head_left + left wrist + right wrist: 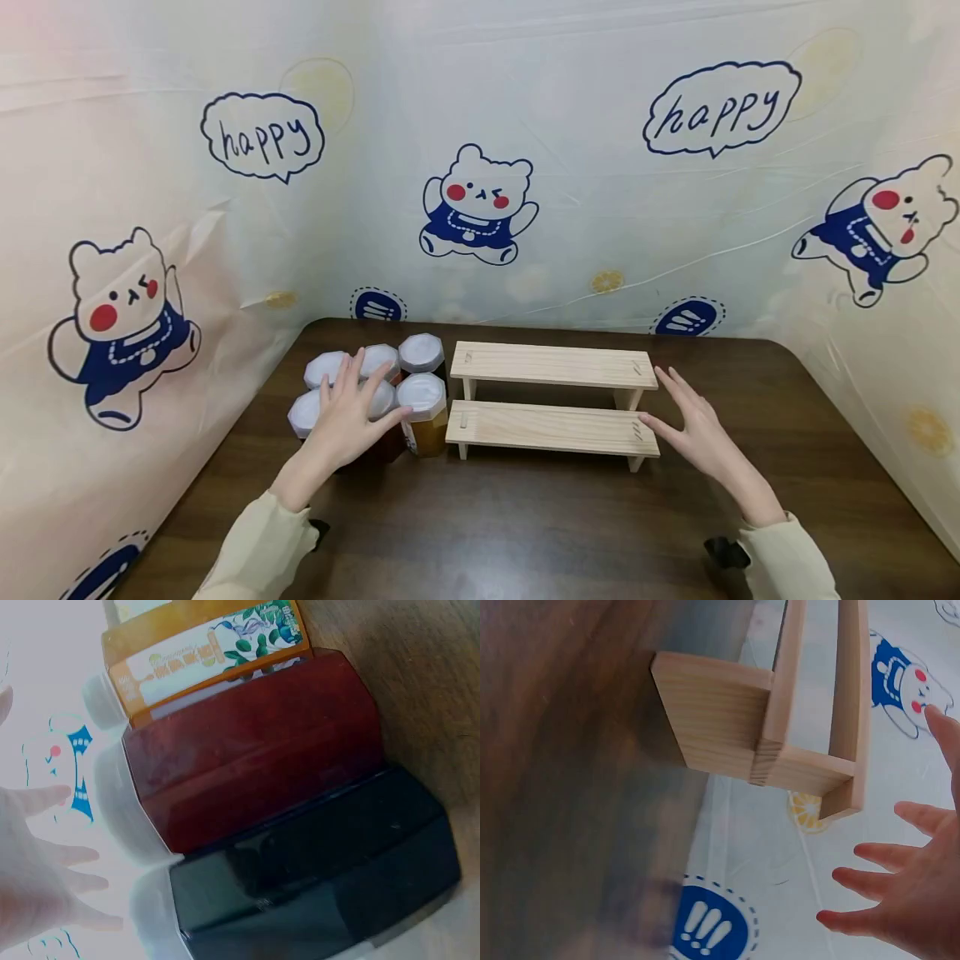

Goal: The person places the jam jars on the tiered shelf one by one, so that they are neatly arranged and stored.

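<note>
Several jars with white octagonal lids (pixel 422 393) stand grouped on the left of the table. My left hand (pixel 347 423) hovers over them with its fingers spread, hiding part of the group. Seen from the left wrist, the front jars are an amber jar (pixel 210 664) with a printed label, a dark red jar (pixel 262 754) and a near-black jar (pixel 322 870). A pale two-step wooden rack (pixel 553 427) stands right of the jars. At the rack's right end is my right hand (pixel 697 425), fingers spread, thumb close to the lower step's corner. Neither hand holds anything.
The dark brown wooden table (pixel 525 525) has rounded far corners. A pale printed cloth (pixel 480 75) with bear drawings hangs behind the table and along both sides. The jars stand close to the rack's left end.
</note>
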Action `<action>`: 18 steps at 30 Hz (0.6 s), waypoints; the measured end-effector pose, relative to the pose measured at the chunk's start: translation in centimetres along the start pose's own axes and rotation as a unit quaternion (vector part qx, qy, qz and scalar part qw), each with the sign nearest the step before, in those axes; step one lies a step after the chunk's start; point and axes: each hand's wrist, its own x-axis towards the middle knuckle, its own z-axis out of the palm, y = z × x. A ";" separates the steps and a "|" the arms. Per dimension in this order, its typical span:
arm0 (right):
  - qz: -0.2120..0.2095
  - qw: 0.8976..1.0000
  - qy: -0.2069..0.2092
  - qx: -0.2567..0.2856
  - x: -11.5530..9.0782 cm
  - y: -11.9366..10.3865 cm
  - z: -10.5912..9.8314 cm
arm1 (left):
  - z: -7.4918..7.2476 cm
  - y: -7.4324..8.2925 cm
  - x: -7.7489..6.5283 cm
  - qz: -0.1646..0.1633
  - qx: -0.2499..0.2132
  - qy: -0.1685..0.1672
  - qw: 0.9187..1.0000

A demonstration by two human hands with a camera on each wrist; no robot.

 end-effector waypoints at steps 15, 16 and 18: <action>0.076 0.987 -0.021 0.141 -0.7 1.9 1.1 | -0.4 -2.7 -2.2 0.029 -0.093 0.147 0.984; 0.073 0.987 -0.022 0.143 -0.7 2.1 1.2 | -0.3 -2.9 -2.3 0.026 -0.098 0.151 0.983; 0.067 0.987 -0.026 0.145 -0.7 2.4 1.3 | -0.4 -3.1 -2.6 0.017 -0.108 0.155 0.982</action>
